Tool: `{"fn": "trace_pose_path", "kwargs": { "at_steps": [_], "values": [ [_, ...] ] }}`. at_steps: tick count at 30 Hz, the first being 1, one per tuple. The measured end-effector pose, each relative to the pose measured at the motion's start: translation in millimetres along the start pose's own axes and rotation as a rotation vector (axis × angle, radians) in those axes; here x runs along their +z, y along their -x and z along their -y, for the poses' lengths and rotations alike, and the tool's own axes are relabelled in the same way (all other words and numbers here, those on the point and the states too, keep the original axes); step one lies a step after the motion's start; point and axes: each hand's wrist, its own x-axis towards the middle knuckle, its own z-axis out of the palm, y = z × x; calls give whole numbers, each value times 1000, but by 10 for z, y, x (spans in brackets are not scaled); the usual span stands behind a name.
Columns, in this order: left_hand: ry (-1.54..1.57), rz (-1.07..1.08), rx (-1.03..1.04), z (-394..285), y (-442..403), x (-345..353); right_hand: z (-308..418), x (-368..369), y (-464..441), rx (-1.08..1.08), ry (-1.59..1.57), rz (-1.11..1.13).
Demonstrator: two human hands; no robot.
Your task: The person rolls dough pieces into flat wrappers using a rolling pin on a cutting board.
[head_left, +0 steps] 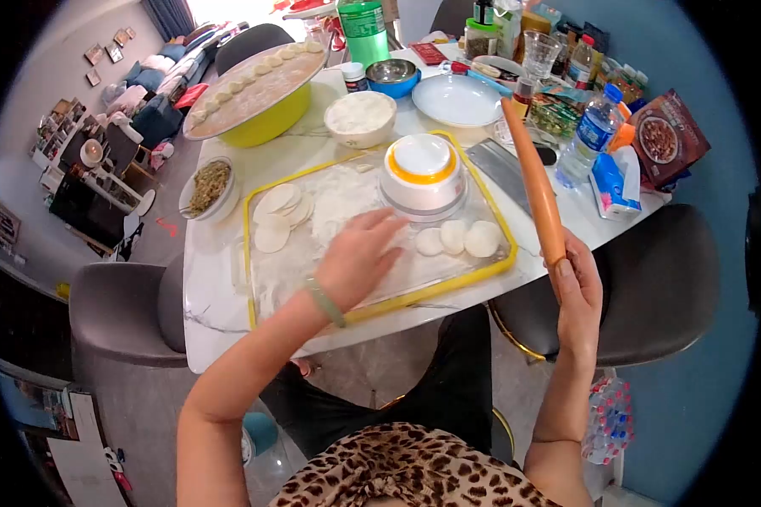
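My right hand (577,291) grips the lower end of a long orange-brown rolling pin (534,182), which is held upright at the right of the board. Over the floured board (313,275) with its yellow rim, my left hand (364,253) is spread and slightly blurred, with nothing visible in it. Just beyond its fingers stands an upturned white bowl-like object (423,173) with an orange band. Round dough wrappers (281,211) overlap at the board's left, and several small dough discs (455,238) lie at its right. White flour covers the board's middle.
Filling fills a bowl (207,188) at the left. Behind it, dumplings line a round tray (258,80) on a green basin (271,122). A flour bowl (360,117), blue-white plate (457,100), water bottle (592,135) and tissue pack (615,184) stand beyond the board. Chairs flank the table.
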Motion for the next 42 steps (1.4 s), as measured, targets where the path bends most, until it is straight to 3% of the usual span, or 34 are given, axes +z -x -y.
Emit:
{"fn": "trace_pose_path", "kwargs": {
  "at_steps": [3, 11, 17, 22, 27, 28, 29, 32, 39, 42],
  "values": [
    [12, 99, -7, -110, -237, 332, 48, 4, 80, 47, -94, 2],
    [-34, 21, -4, -176, -233, 543, -76, -69, 153, 60, 49, -22],
    [-79, 32, -67, 163, 437, 74, -66, 149, 125, 62, -118, 34],
    [-49, -5, -159, 485, 962, -420, 40, 452, 76, 26, -38, 175],
    [-204, -201, -375, 695, 1565, -623, 80, 700, 50, 42, -8, 218],
    [-209, 16, -595, 533, 1557, -699, 70, 759, 37, 42, -25, 252],
    [-210, 10, -607, 442, 1591, -669, 65, 816, 24, 42, -45, 287],
    [-414, 279, -530, 237, 1627, -600, 108, 979, 29, 50, -57, 330],
    [-399, 191, -442, 206, 1338, -231, 29, 1117, 83, 56, -85, 380],
    [-298, 46, -423, 143, 1086, -19, 87, 1117, 119, 70, -101, 384]
  ]
}}
